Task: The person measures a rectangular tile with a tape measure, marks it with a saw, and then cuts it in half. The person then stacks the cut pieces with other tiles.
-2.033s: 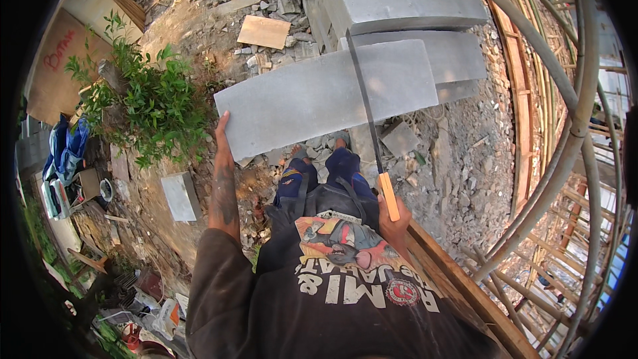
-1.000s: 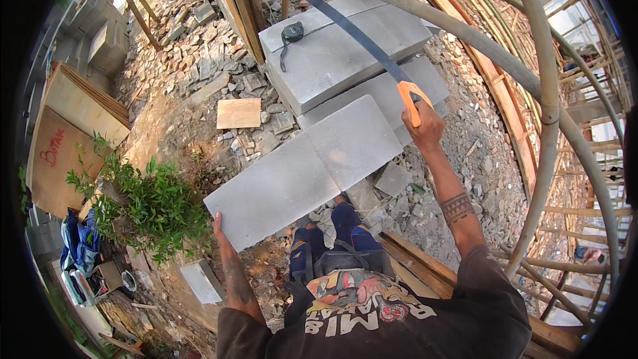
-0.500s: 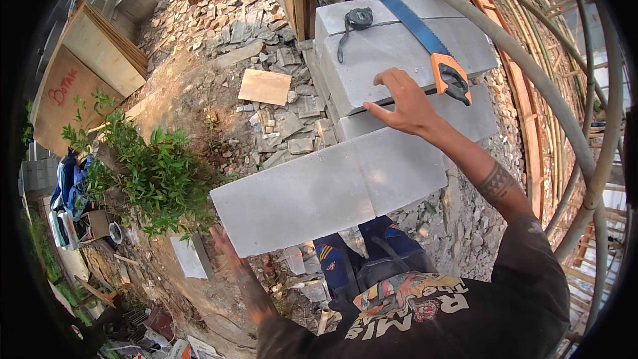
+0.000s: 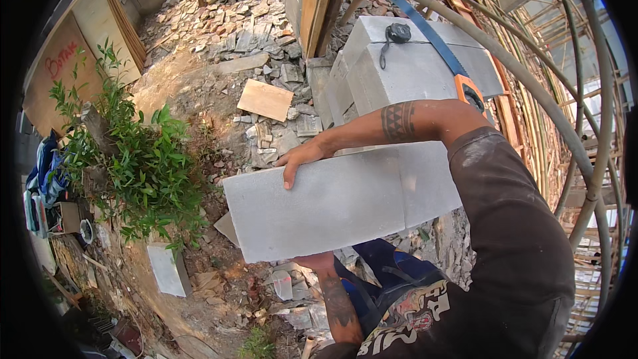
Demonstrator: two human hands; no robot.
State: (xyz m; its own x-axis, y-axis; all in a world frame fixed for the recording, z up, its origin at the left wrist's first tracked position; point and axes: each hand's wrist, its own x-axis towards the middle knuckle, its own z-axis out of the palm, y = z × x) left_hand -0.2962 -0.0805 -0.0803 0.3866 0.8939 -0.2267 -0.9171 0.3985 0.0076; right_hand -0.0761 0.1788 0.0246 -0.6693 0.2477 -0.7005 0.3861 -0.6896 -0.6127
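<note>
Far left of the grip, a brown box and a pale-rimmed bucket can be seen, their contents too small to be made out, with a leafy shrub nearer the hands. At the centre, the left part of a long grey block is held: its far edge is clasped by the right hand, thumb on the upper face, and its near edge is met from below by the left hand, whose closure cannot be told, its fingers being hidden. Beyond and right of the grip, a black tape measure and an orange-handled saw are laid on stacked grey blocks.
</note>
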